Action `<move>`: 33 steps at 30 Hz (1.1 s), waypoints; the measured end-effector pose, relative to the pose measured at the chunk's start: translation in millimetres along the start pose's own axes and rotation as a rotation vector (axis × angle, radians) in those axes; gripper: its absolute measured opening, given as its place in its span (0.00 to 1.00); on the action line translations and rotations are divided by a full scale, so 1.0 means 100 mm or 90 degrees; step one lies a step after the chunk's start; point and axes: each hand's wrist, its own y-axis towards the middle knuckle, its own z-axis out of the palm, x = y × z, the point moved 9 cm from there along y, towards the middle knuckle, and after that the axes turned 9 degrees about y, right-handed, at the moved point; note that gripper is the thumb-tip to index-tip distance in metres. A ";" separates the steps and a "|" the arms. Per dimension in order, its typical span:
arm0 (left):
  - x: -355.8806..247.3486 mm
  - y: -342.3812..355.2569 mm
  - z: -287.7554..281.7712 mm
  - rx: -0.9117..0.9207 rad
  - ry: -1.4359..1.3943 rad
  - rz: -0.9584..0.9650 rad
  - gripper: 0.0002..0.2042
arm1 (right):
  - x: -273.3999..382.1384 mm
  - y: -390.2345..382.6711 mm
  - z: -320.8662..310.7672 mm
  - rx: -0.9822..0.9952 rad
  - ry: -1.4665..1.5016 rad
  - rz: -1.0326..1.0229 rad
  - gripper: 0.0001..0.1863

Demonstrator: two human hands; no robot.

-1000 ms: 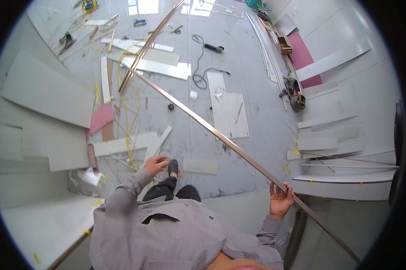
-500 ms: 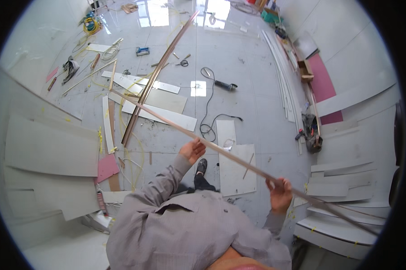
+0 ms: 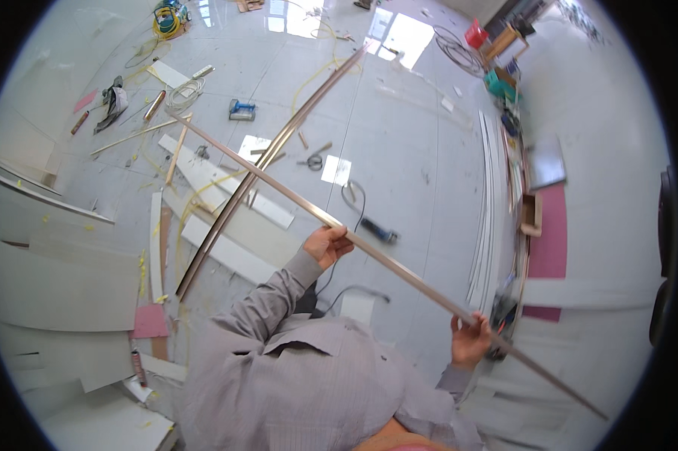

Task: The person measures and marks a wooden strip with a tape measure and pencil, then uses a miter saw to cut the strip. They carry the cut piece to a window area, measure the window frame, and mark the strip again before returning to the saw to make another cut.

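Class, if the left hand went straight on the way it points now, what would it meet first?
The left hand would first meet the bronze-coloured strip in its grasp. Past that, its line seems to run roughly toward the angle grinder on the floor, though depth is unclear.

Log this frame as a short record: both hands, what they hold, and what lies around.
Left hand: gripping a long bronze-coloured strip around mid-length
Right hand: gripping the same strip, nearer its lower-right end
Strip angle: slanting, upper left to lower right in view
Floor: more bronze-coloured lengths, scissors, angle grinder
Right side: cardboard box, pink panel
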 end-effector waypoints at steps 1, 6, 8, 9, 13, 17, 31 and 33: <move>-0.24 0.26 0.09 -0.004 0.007 0.010 0.07 | -0.03 0.30 0.04 -0.023 0.006 0.005 0.08; -1.36 1.42 0.31 -0.008 0.016 0.043 0.06 | -0.28 1.82 0.26 -0.100 0.034 -0.012 0.07; -1.91 1.91 0.40 -0.008 0.031 0.056 0.06 | -0.39 2.43 0.25 -0.110 0.049 -0.028 0.06; -2.18 2.16 0.44 -0.016 0.037 0.061 0.06 | -0.49 2.76 0.25 -0.123 0.050 -0.035 0.06; -3.31 3.13 0.48 -0.028 0.081 0.087 0.06 | -1.06 4.14 0.35 -0.163 0.068 -0.034 0.07; -4.53 4.01 0.61 -0.041 0.109 0.106 0.07 | -1.64 5.55 0.72 -0.160 0.103 -0.021 0.08; -8.84 6.52 0.05 -0.048 0.148 0.221 0.07 | -3.83 9.80 2.64 -0.202 0.130 0.018 0.09; -9.41 7.01 0.15 -0.038 0.178 0.215 0.08 | -4.16 10.37 2.72 -0.235 0.131 0.006 0.08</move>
